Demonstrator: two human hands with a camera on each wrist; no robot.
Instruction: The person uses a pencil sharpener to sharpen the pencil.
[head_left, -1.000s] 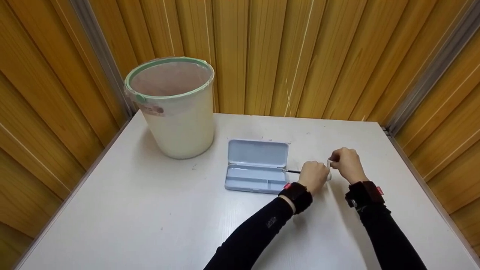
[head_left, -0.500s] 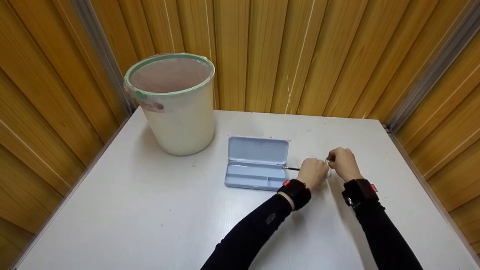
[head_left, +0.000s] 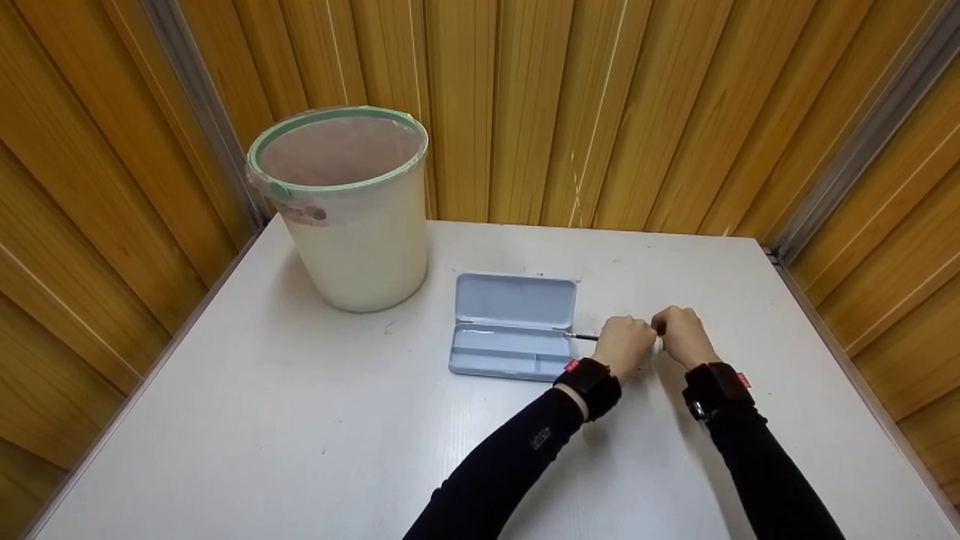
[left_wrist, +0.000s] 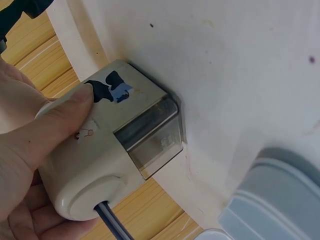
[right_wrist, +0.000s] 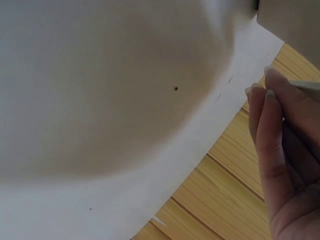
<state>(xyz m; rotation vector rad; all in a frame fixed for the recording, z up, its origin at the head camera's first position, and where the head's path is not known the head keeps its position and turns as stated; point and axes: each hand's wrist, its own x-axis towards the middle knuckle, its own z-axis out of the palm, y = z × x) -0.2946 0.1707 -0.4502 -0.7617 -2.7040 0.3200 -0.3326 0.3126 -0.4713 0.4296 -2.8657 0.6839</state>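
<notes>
My left hand (head_left: 625, 346) grips a white crank pencil sharpener (left_wrist: 102, 150), its thumb over a side with dark patches. A clear shavings drawer (left_wrist: 159, 142) shows at the sharpener's end. From the round hole sticks a dark pencil (left_wrist: 114, 222); in the head view it points left towards the light-blue pencil case (head_left: 515, 300), which lies with its lid raised. Close on the sharpener's right, my right hand (head_left: 684, 336) pinches the crank handle (right_wrist: 307, 86), of which only a pale bit shows between thumb and fingers. The hands hide most of the sharpener in the head view.
A tall cream bin (head_left: 364, 255) with a green rim and a clear liner stands at the back left of the white table (head_left: 300, 442). Wood-patterned panels (head_left: 525, 112) close in the back and both sides.
My right hand has shifted slightly left and its fingers have moved around with the crank handle. The left hand, sharpener and pencil stay nearly in place.
</notes>
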